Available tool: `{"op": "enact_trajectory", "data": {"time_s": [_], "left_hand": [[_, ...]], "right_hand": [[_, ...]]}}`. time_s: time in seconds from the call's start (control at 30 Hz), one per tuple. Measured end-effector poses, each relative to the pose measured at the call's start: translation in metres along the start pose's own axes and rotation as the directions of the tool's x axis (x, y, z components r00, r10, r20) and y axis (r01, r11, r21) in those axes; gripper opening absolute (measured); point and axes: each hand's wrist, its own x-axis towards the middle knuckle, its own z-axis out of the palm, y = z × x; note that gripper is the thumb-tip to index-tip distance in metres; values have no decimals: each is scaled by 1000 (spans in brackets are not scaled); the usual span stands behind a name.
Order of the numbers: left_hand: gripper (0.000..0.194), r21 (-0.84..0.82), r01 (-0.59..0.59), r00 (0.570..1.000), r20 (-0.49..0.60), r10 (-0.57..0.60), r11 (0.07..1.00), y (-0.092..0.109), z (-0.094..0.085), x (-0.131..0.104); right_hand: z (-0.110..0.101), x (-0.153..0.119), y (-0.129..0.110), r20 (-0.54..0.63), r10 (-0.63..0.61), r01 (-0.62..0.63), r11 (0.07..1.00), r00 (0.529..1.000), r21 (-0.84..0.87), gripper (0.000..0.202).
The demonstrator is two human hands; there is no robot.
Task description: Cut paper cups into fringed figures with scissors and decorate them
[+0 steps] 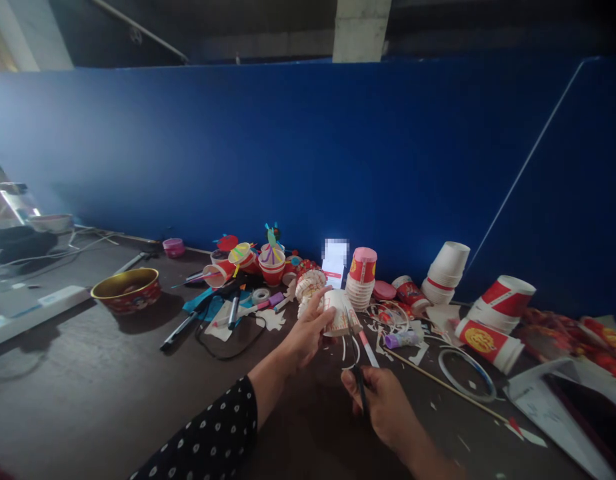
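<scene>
A white paper cup [341, 312], tilted with its rim toward me, is held in my left hand [308, 333], whose fingers wrap round its left side. My right hand [378, 399] grips dark-handled scissors [359, 380] just below and to the right of the cup. The scissor blades point up at the cup's rim, and a thin white strip hangs in a curve beside them. Behind the cup stands a lit phone [335, 263], and a stack of paper cups [361, 280] is just to its right.
A gold-rimmed bowl [125, 293] and a power strip [38, 317] lie left. Decorated cups [272, 267], markers and a tape roll [261, 296] are left of centre. More cup stacks [445, 267], a wire coil [467, 373], a thin stick [448, 385] and paper scraps are right.
</scene>
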Motion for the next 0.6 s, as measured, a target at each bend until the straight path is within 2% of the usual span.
{"op": "enact_trajectory", "data": {"time_s": [0.3,0.6], "left_hand": [[58,-31,-84,996,-47,82,996,-7,-6,7],[66,-113,-76,996,46,81,991,-8,-4,3]], "right_hand": [[2,-3,-3,16,-29,30,999,999,-36,45],[3,-3,4,-13,-66,65,994,998,-85,43]]}}
